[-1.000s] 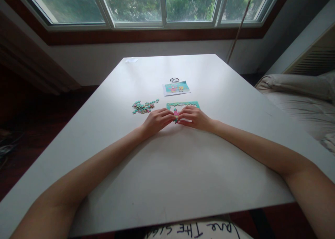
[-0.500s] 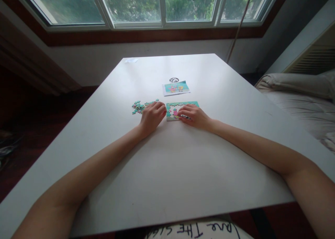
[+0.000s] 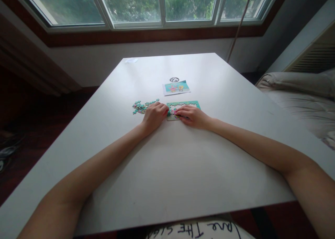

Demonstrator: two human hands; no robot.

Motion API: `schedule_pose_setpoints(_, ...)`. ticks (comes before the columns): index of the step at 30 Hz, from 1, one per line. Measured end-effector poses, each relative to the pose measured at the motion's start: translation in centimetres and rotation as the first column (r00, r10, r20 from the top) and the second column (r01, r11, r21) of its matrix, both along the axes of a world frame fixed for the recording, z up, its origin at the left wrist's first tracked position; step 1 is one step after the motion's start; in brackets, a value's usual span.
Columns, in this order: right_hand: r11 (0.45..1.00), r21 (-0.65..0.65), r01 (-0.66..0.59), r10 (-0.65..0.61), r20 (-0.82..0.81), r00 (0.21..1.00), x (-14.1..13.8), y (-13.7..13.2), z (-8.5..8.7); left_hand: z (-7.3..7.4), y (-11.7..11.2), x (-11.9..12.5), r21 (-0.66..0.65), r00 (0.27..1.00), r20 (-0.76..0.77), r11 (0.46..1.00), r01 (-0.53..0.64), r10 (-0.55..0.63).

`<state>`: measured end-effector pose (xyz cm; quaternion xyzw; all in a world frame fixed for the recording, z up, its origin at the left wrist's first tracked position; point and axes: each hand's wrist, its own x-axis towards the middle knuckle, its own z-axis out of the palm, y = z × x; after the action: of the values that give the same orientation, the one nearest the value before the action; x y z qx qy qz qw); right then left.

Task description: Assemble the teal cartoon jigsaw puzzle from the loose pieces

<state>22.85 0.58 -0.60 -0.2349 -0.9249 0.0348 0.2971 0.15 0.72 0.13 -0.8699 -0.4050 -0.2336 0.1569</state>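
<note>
A jigsaw puzzle (image 3: 183, 103) with a joined teal border and a gap in its middle lies flat on the white table. My left hand (image 3: 156, 112) rests at the puzzle's left edge, fingers curled together; whatever they hold, if anything, is hidden. Over the puzzle's lower part, my right hand (image 3: 192, 116) has its thumb and fingers pinched at a small pink puzzle piece. That hand covers much of the right side of the puzzle. Just left of my left hand, a pile of loose puzzle pieces (image 3: 140, 108) is spread out, mostly teal.
Behind the puzzle lies a picture sheet (image 3: 176, 88) with pink and yellow cartoon figures. A small round dark-rimmed item (image 3: 174, 79) is just beyond it. The white table (image 3: 167, 162) reaches toward the window. A scrap of clear or white material (image 3: 131, 60) lies at the far left corner.
My left hand has shifted slightly right, onto the puzzle's left edge. The fingertips of my right hand have moved a little left to the pink piece.
</note>
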Motion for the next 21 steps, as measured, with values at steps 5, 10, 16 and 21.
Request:
schedule_pose_setpoints(5, 1.000, 0.009, -0.005, 0.005, -0.007, 1.000, -0.1, 0.0, 0.0, 0.2, 0.0, 0.4, 0.002, 1.000, -0.024, 1.000, 0.010, -0.010)
schedule_pose_setpoints(10, 1.000, -0.010, -0.008, 0.008, -0.003, 1.000, -0.1, -0.2, 0.4, 0.7, -0.2, 0.8, 0.037, 0.992, -0.126, 0.999, 0.023, -0.018)
schedule_pose_setpoints(16, 1.000, -0.007, -0.006, 0.006, 0.004, 1.000, -0.1, -0.2, 0.2, 1.0, -0.4, 1.0, 0.102, 0.968, -0.250, 0.993, 0.063, -0.036)
schedule_pose_setpoints(21, 1.000, -0.015, -0.002, 0.002, 0.001, 1.000, 0.1, -0.1, 0.1, 1.0, -0.6, 0.7, 0.037, 0.972, -0.221, 0.995, 0.094, -0.083)
